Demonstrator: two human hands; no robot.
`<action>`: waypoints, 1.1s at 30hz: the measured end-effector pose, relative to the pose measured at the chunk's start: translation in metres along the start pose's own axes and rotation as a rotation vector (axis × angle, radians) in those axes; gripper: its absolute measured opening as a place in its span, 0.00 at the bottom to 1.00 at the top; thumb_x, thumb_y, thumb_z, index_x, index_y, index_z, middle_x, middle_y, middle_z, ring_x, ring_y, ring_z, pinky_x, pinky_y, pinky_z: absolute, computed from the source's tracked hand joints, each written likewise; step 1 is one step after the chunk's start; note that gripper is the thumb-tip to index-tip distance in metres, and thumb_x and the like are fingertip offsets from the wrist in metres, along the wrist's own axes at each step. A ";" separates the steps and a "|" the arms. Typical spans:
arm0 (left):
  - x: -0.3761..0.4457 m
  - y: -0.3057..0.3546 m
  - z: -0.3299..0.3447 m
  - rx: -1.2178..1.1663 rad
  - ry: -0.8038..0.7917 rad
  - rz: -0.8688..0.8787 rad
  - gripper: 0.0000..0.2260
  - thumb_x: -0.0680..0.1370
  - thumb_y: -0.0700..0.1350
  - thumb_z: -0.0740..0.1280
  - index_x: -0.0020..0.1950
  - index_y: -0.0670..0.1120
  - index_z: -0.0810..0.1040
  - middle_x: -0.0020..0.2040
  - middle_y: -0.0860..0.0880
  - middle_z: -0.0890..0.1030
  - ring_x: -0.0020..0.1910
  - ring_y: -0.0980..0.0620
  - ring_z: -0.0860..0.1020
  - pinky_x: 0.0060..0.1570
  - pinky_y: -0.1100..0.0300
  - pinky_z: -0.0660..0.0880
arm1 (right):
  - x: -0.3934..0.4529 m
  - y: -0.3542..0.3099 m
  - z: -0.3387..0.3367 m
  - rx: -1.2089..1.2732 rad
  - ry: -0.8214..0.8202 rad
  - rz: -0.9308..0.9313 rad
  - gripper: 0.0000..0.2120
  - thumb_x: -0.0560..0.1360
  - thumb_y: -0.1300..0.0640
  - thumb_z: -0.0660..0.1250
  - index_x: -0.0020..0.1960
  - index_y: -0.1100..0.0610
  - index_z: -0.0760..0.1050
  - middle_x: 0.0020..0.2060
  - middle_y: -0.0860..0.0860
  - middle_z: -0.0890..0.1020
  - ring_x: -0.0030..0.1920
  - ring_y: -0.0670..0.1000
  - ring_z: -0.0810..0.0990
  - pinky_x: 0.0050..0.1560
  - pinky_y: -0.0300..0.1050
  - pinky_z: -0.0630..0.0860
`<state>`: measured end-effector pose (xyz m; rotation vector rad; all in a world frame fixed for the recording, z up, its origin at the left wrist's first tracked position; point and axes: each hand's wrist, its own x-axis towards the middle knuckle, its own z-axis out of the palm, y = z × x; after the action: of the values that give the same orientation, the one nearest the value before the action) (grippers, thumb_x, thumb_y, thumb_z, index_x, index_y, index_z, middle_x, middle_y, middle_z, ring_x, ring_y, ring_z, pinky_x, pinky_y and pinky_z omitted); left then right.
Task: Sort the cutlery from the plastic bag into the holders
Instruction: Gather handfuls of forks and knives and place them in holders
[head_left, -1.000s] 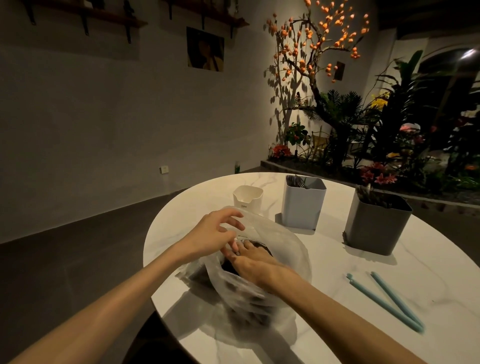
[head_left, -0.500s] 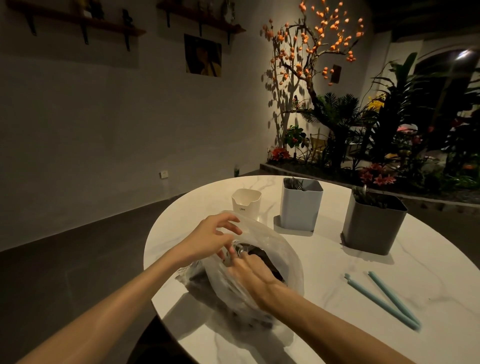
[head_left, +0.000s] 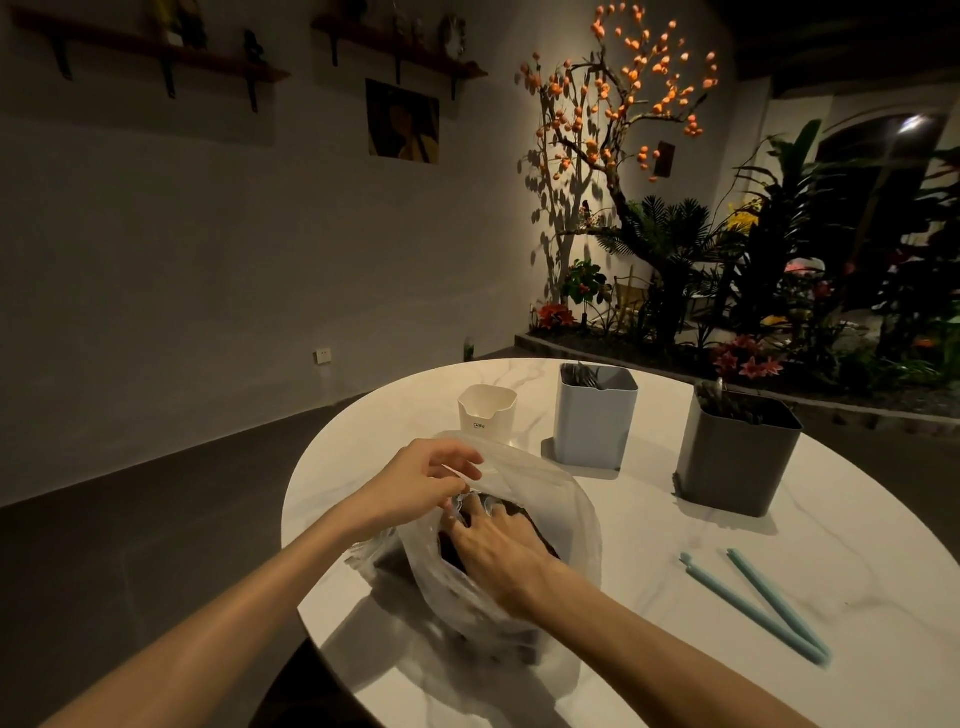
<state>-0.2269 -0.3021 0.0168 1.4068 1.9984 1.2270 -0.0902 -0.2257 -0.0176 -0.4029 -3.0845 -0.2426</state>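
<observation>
I am at the picking step: my left hand (head_left: 415, 483) pinches the rim of the plastic bag (head_left: 550, 499) and holds its mouth up and open, while my right hand (head_left: 498, 551) reaches inside, fingers spread down among the dark contents. Whether those fingers have closed on a piece of cutlery I cannot tell; the film and the dim light hide the fingertips. Something shiny sits at the bag's mouth, just beside my left fingers, but I cannot say which kind of utensil it is.

The bag lies on the near side of the round surface (head_left: 649, 519). Beyond it stand three holders: a small white holder (head_left: 485, 415) nearest the bag, a pale blue holder (head_left: 595, 421) with metal handles showing at its top, and a dark grey holder (head_left: 737, 457) further right, also with something in it. Two teal sticks (head_left: 753, 605) lie well apart to the right.

By my reading, the next move calls for a firm pinch on one piece, drawing it out without dragging the film along, then judging its kind before choosing a holder. The left hand should hold the rim taut.
</observation>
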 end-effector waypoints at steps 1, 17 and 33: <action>0.000 0.000 0.001 0.005 -0.003 0.000 0.15 0.80 0.35 0.66 0.61 0.52 0.80 0.55 0.51 0.84 0.53 0.52 0.83 0.49 0.59 0.83 | 0.002 -0.003 0.002 -0.011 -0.045 0.015 0.31 0.85 0.54 0.58 0.82 0.55 0.46 0.79 0.64 0.53 0.72 0.68 0.66 0.69 0.60 0.69; -0.009 -0.007 -0.006 0.022 -0.067 -0.053 0.15 0.80 0.35 0.67 0.63 0.48 0.81 0.56 0.49 0.85 0.57 0.52 0.83 0.64 0.54 0.77 | 0.006 0.004 0.008 -0.012 0.055 -0.018 0.19 0.84 0.55 0.62 0.73 0.58 0.69 0.70 0.61 0.71 0.66 0.64 0.73 0.67 0.59 0.74; -0.004 0.018 -0.008 -0.098 0.075 0.056 0.11 0.81 0.33 0.65 0.59 0.44 0.83 0.53 0.46 0.86 0.52 0.49 0.85 0.57 0.50 0.82 | -0.010 0.020 -0.039 -0.011 0.165 -0.105 0.10 0.82 0.59 0.64 0.61 0.59 0.81 0.49 0.56 0.84 0.41 0.53 0.80 0.51 0.46 0.80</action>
<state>-0.2217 -0.3078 0.0353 1.3970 1.9308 1.4017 -0.0757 -0.2149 0.0240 -0.2091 -2.9462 -0.2792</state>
